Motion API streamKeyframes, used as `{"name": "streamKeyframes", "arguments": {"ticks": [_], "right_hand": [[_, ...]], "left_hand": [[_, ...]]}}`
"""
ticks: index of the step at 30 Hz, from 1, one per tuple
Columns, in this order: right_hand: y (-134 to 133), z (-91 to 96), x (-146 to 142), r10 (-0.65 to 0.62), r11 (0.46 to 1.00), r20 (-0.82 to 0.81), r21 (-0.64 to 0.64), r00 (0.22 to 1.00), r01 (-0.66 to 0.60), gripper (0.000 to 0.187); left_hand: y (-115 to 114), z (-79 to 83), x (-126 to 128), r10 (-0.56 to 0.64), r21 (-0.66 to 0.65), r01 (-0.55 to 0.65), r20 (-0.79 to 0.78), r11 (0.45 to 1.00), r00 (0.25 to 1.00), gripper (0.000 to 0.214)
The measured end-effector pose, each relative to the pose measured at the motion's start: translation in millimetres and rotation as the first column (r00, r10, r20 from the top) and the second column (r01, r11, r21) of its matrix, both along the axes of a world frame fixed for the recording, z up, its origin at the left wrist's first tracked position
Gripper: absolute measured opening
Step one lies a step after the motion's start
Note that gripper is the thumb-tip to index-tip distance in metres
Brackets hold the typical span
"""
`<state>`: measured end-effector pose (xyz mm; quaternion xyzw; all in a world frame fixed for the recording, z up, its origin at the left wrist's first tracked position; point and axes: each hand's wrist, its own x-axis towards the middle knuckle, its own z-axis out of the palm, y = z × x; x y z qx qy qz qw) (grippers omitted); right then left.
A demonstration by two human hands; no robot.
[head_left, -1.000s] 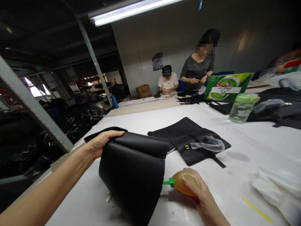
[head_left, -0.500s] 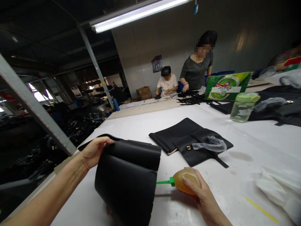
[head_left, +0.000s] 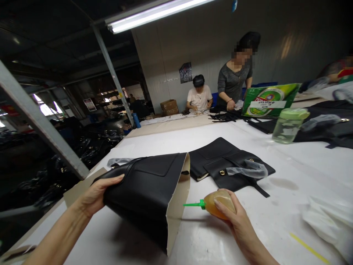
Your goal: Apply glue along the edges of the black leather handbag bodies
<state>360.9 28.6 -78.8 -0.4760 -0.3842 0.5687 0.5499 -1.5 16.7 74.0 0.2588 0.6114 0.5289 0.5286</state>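
Note:
My left hand (head_left: 100,193) grips a black leather bag piece (head_left: 143,187) at its left end, thumb on top and fingers underneath. Its open end faces right and shows a pale beige inside. In my right hand (head_left: 234,211) is a squeeze bottle (head_left: 216,204) of amber liquid, its green nozzle pointing left at that opening; whether the tip touches the edge I cannot tell. Behind them, another black leather bag (head_left: 217,158) lies flat on the white table, with gold hardware and a plastic-wrapped strap.
A green-lidded water bottle (head_left: 289,127) and a green printed box (head_left: 271,101) stand at the back right. White crumpled material (head_left: 328,217) and a yellow strip (head_left: 309,248) lie at right. Two people work across the table; a metal post (head_left: 41,121) slants at left.
My left hand has turned the bag piece, so its open end and beige inside now show. The squeeze bottle has stayed nearly in place, its nozzle slightly higher.

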Motion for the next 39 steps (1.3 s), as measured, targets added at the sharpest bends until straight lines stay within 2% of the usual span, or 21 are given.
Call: {"name": "streamKeyframes", "arguments": {"ticks": [5, 10, 14, 17, 21, 25, 29, 33, 39], "right_hand": [[12, -0.2, 2, 0.005, 0.998, 0.101, 0.067, 0.995, -0.012, 0.053], [31, -1.8, -2, -0.051, 0.991, 0.247, 0.133, 0.968, 0.018, 0.054], [51, -3.5, -10, -0.093, 0.973, 0.325, 0.23, 0.941, 0.016, 0.053], [67, -7.9, -16, -0.152, 0.957, 0.437, 0.289, 0.887, 0.021, 0.054], [86, -13.3, -22, -0.167, 0.953, 0.523, 0.303, 0.836, 0.001, 0.057], [92, -17.4, -26, -0.163, 0.951, 0.571, 0.309, 0.805, -0.027, 0.055], [84, -19.4, -25, -0.116, 0.958, 0.578, 0.281, 0.808, -0.064, 0.053], [78, -17.4, -23, 0.003, 0.962, 0.5, 0.234, 0.866, -0.138, 0.052], [84, -15.1, -21, -0.052, 0.966, 0.487, 0.245, 0.872, -0.08, 0.054]], "left_hand": [[-16, -42.2, -17, 0.009, -0.043, -0.007, 0.057, 0.999, 0.998, 0.016], [-27, -59.4, -32, 0.047, -0.06, -0.039, 0.126, 0.997, 0.991, 0.019], [-38, -67.0, -42, 0.062, -0.074, -0.052, 0.141, 0.996, 0.988, 0.02], [-42, -71.4, -41, 0.056, -0.092, -0.04, 0.174, 0.995, 0.983, 0.02], [-44, -74.9, -38, 0.028, -0.106, -0.004, 0.226, 0.994, 0.974, 0.022], [-44, -77.5, -38, 0.034, -0.112, -0.007, 0.236, 0.994, 0.971, 0.02], [-43, -79.0, -38, 0.068, -0.12, -0.041, 0.232, 0.992, 0.97, 0.018], [-42, -80.2, -39, 0.073, -0.115, -0.045, 0.25, 0.992, 0.966, 0.021], [-44, -80.3, -39, 0.09, -0.111, -0.061, 0.276, 0.992, 0.957, 0.018]]}}
